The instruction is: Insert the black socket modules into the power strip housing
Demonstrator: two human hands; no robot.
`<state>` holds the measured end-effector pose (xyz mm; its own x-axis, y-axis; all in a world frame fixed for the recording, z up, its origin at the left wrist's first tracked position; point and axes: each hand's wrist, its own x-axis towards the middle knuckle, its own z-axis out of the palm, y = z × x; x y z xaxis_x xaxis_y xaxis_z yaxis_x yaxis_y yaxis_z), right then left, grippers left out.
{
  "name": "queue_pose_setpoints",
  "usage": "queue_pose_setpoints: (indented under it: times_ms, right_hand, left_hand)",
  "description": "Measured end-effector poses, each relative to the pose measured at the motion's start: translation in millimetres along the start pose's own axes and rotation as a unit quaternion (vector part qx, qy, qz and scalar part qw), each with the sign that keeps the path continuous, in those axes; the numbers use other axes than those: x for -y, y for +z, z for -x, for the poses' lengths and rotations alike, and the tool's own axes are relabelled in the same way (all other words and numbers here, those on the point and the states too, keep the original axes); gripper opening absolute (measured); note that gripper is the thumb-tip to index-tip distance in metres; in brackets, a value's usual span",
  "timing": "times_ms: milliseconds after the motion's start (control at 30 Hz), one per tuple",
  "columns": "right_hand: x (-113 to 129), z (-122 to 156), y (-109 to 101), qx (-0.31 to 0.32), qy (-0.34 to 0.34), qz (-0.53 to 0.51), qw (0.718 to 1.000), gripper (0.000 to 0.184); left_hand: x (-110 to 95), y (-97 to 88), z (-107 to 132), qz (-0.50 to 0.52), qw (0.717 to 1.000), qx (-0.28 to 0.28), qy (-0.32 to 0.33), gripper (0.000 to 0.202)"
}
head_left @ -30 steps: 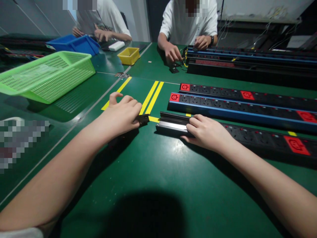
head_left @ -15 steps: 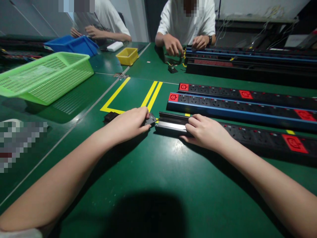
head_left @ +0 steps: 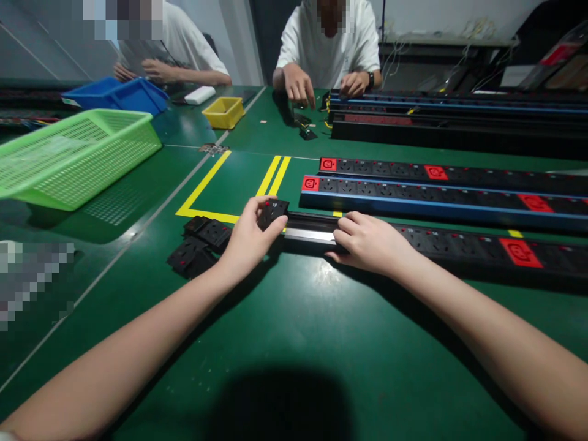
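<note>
Between the thumb and fingers of my left hand (head_left: 252, 234) is a black socket module (head_left: 274, 212), tilted, at the left end of a power strip housing (head_left: 309, 235). The housing's near end is an open channel with a bright metal side; farther right, black sockets and a red socket (head_left: 520, 252) fill it. My right hand (head_left: 370, 244) is closed around the housing, thumb on the near side and fingers over the top. Several loose black socket modules (head_left: 193, 254) lie in a small heap left of my left hand, partly behind the wrist.
Two more power strips (head_left: 413, 199) lie parallel behind the housing. Yellow tape (head_left: 206, 184) marks the green table. A green basket (head_left: 82, 174), a blue bin (head_left: 119, 95) and a yellow box (head_left: 224, 113) stand at the left. Across the table, a co-worker's hands (head_left: 301, 86) are beside other strips.
My left hand has raised and turned the socket module upright at the housing's end. The loose modules are now more exposed. My right hand stays on the housing; the view has shifted slightly.
</note>
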<state>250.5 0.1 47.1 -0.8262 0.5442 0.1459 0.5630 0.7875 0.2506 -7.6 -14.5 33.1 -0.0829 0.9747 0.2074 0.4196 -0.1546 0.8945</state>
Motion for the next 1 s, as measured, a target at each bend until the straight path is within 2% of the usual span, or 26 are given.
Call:
queue_pose_setpoints:
  times_ms: [67, 200, 533, 767, 1000]
  right_hand:
    - [0, 0, 0, 0.004, 0.002, -0.002, 1.0, 0.036]
    - [1, 0, -1, 0.009, 0.009, -0.007, 1.0, 0.037]
    - [1, -1, -2, 0.013, 0.008, -0.012, 1.0, 0.037]
    - [1, -1, -5, 0.017, 0.001, -0.011, 1.0, 0.035]
    - [0, 0, -4, 0.01, -0.002, -0.006, 1.0, 0.037]
  left_hand:
    - [7, 9.0, 4, 0.061, 0.998, -0.028, -0.019, 0.055]
    - [13, 14.6, 5, 0.096, 0.993, -0.049, -0.039, 0.063]
    - [24, 12.0, 0, 0.094, 0.993, -0.055, -0.041, 0.047]
    - [23, 11.1, -7, 0.08, 0.995, -0.022, -0.057, 0.041]
    - [22, 16.6, -9, 0.099, 0.99, -0.037, -0.091, 0.033]
